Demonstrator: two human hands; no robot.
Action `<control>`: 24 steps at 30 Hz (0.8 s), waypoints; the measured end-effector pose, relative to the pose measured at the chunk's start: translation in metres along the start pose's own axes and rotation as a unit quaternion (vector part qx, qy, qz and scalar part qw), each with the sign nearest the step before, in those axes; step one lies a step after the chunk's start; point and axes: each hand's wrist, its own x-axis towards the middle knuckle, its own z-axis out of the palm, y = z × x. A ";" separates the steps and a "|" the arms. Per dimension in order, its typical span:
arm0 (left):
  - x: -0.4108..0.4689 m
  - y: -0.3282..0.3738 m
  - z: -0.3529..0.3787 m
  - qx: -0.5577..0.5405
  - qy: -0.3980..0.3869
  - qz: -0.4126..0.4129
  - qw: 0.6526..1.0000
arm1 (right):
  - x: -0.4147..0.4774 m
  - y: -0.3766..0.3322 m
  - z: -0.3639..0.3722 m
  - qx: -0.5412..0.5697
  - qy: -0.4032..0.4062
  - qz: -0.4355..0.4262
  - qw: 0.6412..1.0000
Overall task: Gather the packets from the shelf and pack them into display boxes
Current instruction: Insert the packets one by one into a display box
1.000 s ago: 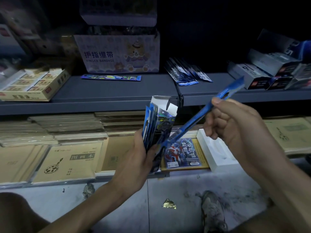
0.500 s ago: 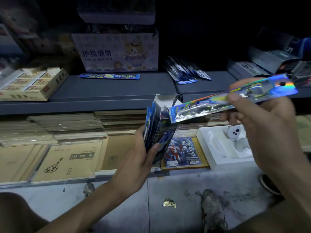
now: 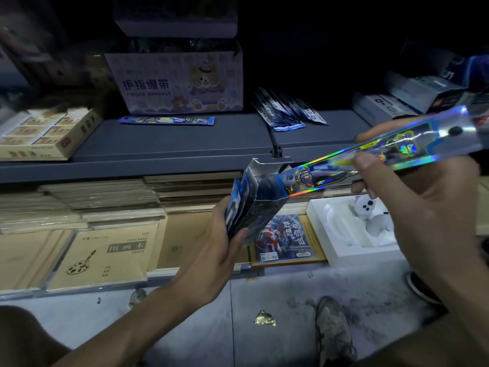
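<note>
- Shelf (image 3: 172, 144): grey metal, upper tier. Stock yet to be gathered is carried on it.
- Carton (image 3: 180, 83): pale, printed "FINGER BANDAGE", stood at the back of the shelf. No part in the task is judged.
- Right hand (image 3: 423, 207): raised at the right of the view. Thumb and curled fingers are pinched on one packet, about halfway along it.
- Left hand (image 3: 214, 250): held low and centre, fingers and thumb wrapped round a display box. What look like a few more blue packets are clamped against the box's left side.
- Packet (image 3: 330, 168): long, narrow, holographic foil. It is held slanted, the upper end out to the right and the lower end at the open top of the box. Whether the tip is already inside cannot be told.
- Display box (image 3: 262, 197): slim blue card, held nearly upright in front of the shelf edge, top flap folded open.
- Loose packets (image 3: 288, 112): a fanned blue pile lying on the shelf, right of the carton, untouched.
- Single packet (image 3: 166, 120): laid flat on the shelf just before the carton.
- Step in hand, as judged: one packet is being fed into the box.
- Next move, as judged: the packet is to be swung closer to the line of the box, then slid down past the flap without being creased. Afterwards the shelf stock is to be collected.
</note>
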 end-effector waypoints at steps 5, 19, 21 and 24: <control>0.003 -0.001 0.001 0.058 0.001 0.013 0.998 | -0.001 0.004 0.005 -0.030 -0.014 -0.033 0.999; -0.001 0.005 0.011 0.128 0.000 0.002 0.992 | -0.017 0.028 0.040 -0.176 -0.023 0.052 0.983; -0.002 0.007 0.012 0.136 -0.002 -0.005 0.991 | -0.015 0.029 0.042 -0.208 -0.015 0.075 0.975; -0.001 0.008 0.012 0.132 -0.003 -0.011 0.991 | -0.014 0.028 0.042 -0.198 -0.017 0.106 0.974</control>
